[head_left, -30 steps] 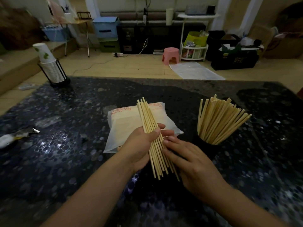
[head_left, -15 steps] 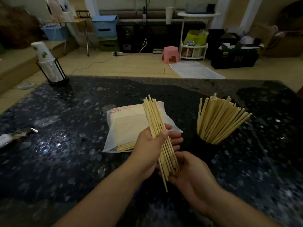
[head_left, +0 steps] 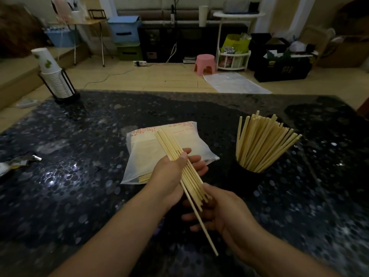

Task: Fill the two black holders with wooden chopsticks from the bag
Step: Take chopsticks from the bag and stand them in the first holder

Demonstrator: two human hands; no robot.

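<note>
Slanting from upper left to lower right, a bundle of chopsticks (head_left: 179,164) sits in the left hand (head_left: 171,176), whose thumb presses across the top of the pale, thin, straight wooden sticks while the fingers curl under them. The far ends of the bundle point away over the bag (head_left: 159,154); the near ends point back toward the person. One stick has slid out longer than the rest and reaches down past the right hand (head_left: 221,212), which cups the near ends with loosely curled fingers. The bag is flat, translucent white plastic with red print along its far edge, lying on the dark, speckled, glossy worktop (head_left: 79,176); a few more sticks show at its open near end. To the right stands a black holder (head_left: 247,176), round and dark, packed with upright chopsticks that fan out to the right.
</note>
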